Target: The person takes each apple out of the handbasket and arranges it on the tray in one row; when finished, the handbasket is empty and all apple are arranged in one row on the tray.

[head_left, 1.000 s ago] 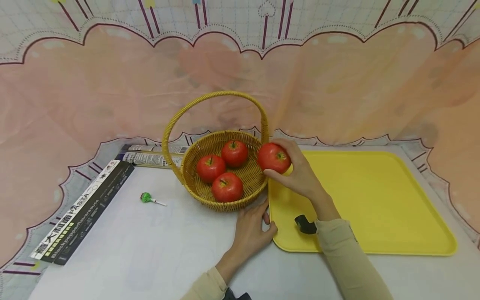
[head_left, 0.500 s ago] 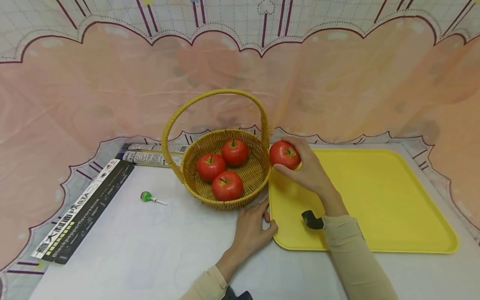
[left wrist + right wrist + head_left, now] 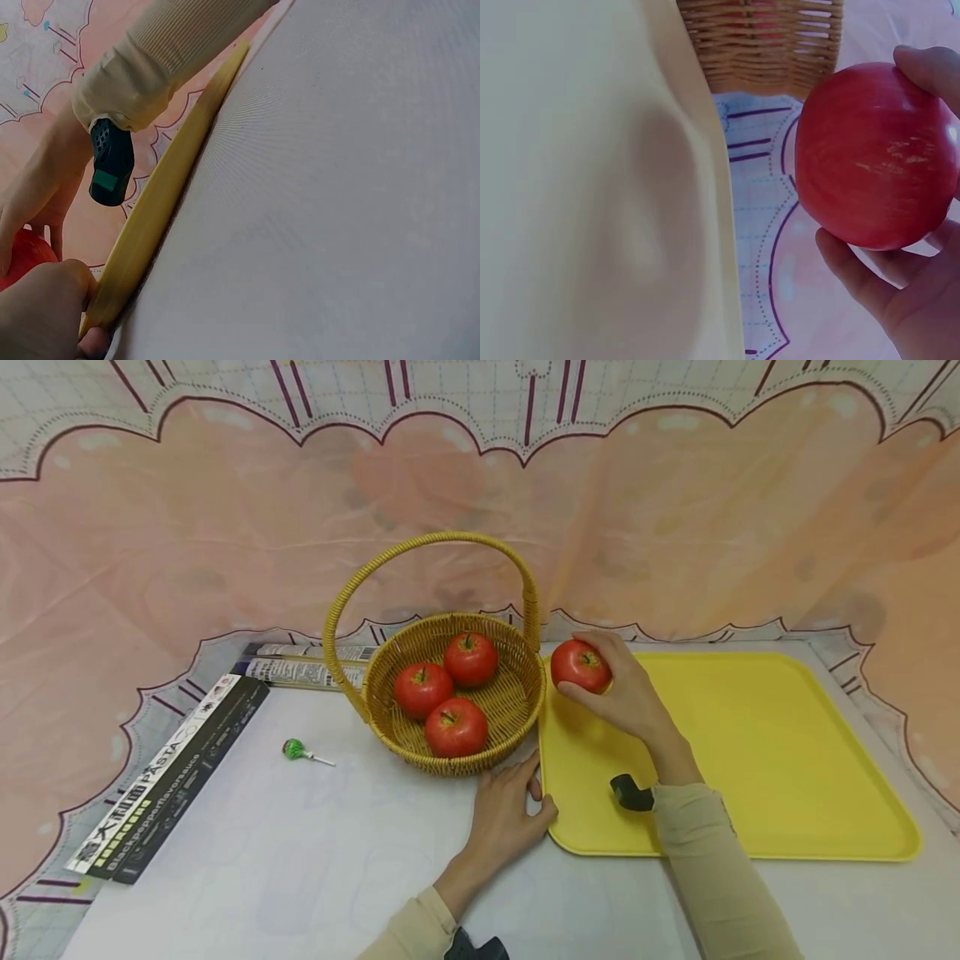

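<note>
Right of the basket [image 3: 450, 766]: right hand [image 3: 633, 697] grips one apple [image 3: 580, 666] | front-right of the basket: left hand [image 3: 504, 814] pinches the tray [image 3: 735, 752] edge | apparent progress: one out, three apples [image 3: 456, 727] inside

Apples [image 3: 581, 666] four; hands [image 3: 510, 810] two; basket [image 3: 510, 710], tray [image 3: 780, 752], lollipop [image 3: 295, 749] one each; packages [image 3: 176, 777] at least three.

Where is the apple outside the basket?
In the head view, the apple is in the right hand, near the far left corner of the yellow tray, just right of the basket.
</note>
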`<state>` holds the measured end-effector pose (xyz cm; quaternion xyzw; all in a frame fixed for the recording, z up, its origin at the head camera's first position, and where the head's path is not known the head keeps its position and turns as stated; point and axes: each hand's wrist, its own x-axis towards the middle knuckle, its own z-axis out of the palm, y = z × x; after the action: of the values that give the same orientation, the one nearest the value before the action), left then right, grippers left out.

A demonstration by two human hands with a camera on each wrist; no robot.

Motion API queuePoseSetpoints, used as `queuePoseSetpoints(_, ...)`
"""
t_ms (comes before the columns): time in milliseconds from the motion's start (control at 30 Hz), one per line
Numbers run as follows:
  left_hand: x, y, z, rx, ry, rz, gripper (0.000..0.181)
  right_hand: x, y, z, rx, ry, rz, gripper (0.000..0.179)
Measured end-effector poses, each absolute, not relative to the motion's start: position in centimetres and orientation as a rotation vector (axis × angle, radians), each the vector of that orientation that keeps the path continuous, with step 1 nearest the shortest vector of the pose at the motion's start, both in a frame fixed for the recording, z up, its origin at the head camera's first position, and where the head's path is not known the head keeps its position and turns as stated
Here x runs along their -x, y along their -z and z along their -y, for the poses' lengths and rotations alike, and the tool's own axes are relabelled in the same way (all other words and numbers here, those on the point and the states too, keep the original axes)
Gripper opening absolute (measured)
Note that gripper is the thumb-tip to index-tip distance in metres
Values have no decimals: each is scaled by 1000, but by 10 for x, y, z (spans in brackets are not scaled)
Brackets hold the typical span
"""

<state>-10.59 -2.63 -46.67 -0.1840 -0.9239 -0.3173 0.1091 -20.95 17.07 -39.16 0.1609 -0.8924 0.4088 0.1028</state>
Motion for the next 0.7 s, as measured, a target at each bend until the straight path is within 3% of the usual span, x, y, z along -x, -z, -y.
queuePoseSetpoints(700, 106, 468, 26, 539, 915, 2706, 56, 214, 405, -180, -359, -1210, 2782, 70)
